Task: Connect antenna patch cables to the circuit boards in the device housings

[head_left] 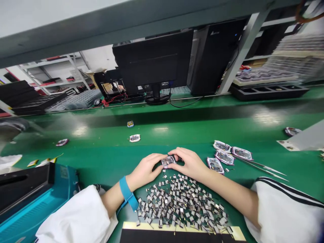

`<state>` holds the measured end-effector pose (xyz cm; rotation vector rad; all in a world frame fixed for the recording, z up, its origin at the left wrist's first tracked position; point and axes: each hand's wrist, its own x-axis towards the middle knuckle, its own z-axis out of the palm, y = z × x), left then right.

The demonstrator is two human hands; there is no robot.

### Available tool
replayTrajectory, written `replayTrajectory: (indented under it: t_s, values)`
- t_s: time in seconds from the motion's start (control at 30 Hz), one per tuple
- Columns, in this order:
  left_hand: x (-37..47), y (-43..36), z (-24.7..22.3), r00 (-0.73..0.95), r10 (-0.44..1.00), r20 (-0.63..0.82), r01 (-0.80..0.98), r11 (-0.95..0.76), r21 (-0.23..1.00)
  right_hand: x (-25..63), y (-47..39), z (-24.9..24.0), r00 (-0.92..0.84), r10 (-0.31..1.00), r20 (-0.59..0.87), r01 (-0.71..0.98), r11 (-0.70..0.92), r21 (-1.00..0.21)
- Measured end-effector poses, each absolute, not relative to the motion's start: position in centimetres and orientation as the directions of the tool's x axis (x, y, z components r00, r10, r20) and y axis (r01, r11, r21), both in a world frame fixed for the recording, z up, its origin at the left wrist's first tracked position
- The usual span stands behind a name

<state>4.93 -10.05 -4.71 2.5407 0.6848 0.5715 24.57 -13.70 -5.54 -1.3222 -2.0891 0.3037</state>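
Over the green bench (103,162) I see both hands meeting at one small case (167,161), its circuitry facing up. It sits between the fingertips: the left hand (145,171) pinches the left end, thumb at the near corner and fingers at the far one, while the right hand (190,163) pinches the right end, thumb along the near edge, fingers curled at the far side. Nearer the person spreads a heap of small parts (182,199). Off to the right lie four more cases (224,157), with tweezers (265,168) beside them.
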Motion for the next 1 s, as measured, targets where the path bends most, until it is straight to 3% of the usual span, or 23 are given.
replayTrajectory:
  t_s: [0.13,0.6,0.73,0.83,1.0]
  values:
    - [5.0,-10.2,-4.6,0.793,0.565,0.227,0.383,-0.753,0.536,24.6,-13.7,-5.7,-0.352,0.865,0.357,0.738,0.491,-0.463]
    - [4.8,-9.9,-4.9,0.684,0.696,0.216,0.371,-0.587,0.719,24.6,-13.5,-6.1,-0.228,0.919,0.321,0.742,0.378,-0.554]
    - [4.7,-9.7,-4.7,0.642,0.715,0.277,0.389,-0.615,0.686,24.2,-13.3,-5.8,-0.279,0.912,0.300,0.711,0.407,-0.574]
    - [4.5,-9.0,-4.8,0.635,0.711,0.301,0.423,-0.647,0.634,23.6,-13.0,-5.5,-0.269,0.904,0.332,0.768,0.410,-0.493]
    - [4.4,-7.8,-5.3,0.771,0.621,0.144,0.413,-0.659,0.629,22.9,-12.6,-5.4,-0.370,0.849,0.376,0.841,0.478,-0.253]
